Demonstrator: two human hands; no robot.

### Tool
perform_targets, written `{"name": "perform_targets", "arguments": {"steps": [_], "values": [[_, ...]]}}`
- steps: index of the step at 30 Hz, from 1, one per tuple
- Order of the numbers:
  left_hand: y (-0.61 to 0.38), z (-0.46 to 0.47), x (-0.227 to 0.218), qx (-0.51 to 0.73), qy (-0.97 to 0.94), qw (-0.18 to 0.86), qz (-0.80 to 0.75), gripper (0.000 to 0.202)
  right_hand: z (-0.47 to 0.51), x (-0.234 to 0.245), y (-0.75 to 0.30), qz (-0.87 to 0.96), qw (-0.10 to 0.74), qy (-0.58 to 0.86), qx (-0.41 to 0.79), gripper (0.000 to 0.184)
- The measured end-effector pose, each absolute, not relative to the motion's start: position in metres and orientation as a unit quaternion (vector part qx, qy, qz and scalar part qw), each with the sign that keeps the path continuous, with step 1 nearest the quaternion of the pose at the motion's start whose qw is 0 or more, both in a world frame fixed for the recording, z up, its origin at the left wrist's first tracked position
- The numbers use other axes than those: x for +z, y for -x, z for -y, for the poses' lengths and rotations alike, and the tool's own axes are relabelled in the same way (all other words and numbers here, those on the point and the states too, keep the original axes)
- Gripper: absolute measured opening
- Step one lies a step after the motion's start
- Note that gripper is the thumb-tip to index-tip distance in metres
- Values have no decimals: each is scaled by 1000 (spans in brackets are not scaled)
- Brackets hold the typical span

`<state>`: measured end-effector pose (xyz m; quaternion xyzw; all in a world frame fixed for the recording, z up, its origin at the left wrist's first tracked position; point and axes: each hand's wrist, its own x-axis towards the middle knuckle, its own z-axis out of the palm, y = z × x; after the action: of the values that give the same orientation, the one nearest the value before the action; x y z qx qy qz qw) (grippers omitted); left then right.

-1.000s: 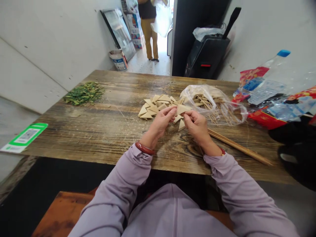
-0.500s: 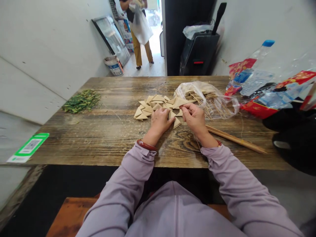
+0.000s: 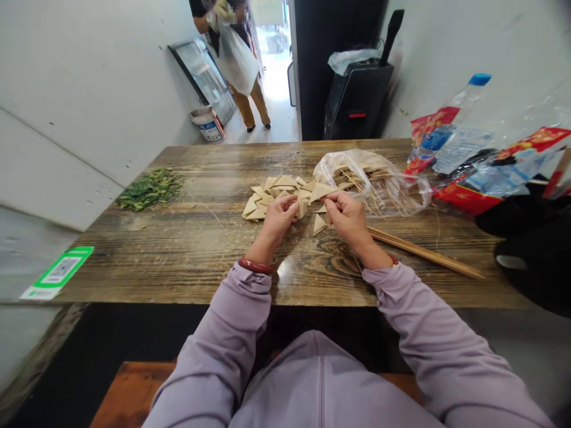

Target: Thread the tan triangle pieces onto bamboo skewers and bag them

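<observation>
My left hand [image 3: 280,217] pinches a beige triangle of what looks like dried tofu [image 3: 303,206] at the right side of a loose pile of such triangles [image 3: 259,205]. Closed beside it, my right hand [image 3: 348,217] grips a thin bamboo skewer, mostly hidden by the fingers, with a folded tofu triangle [image 3: 322,191] at its tip. One single triangle [image 3: 319,224] lies on the table between the hands. Just beyond my right hand, a clear plastic bag [image 3: 341,161] holds skewered pieces, their sticks pointing toward me.
A bundle of bamboo skewers [image 3: 423,252] lies right of my right hand on the wooden table [image 3: 214,261]. Chopped greens [image 3: 151,189] sit at the left. A bottle [image 3: 473,89] and red-and-clear packaging [image 3: 473,193] crowd the right edge. A person [image 3: 250,104] carrying a bag stands beyond the table.
My left hand has lifted slightly from the pile, its fingers now pinching a triangle. My right hand has stayed nearly in place. The person in the background has shifted left and turned.
</observation>
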<state>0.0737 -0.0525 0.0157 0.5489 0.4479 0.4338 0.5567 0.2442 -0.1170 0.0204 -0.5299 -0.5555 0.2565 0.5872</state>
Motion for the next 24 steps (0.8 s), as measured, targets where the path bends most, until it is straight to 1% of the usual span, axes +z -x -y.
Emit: {"name": "perform_targets", "arguments": {"steps": [9,19,24], "values": [[-75,60,26,436,-534,573,-444,50,116,17,-242,563,572,538,258,22],[-75,62,27,437,-541,547,-466,37,119,19,-241,574,563,538,253,21],[-75,62,28,469,-542,531,-451,30,119,18,-241,571,558,543,259,21]]}}
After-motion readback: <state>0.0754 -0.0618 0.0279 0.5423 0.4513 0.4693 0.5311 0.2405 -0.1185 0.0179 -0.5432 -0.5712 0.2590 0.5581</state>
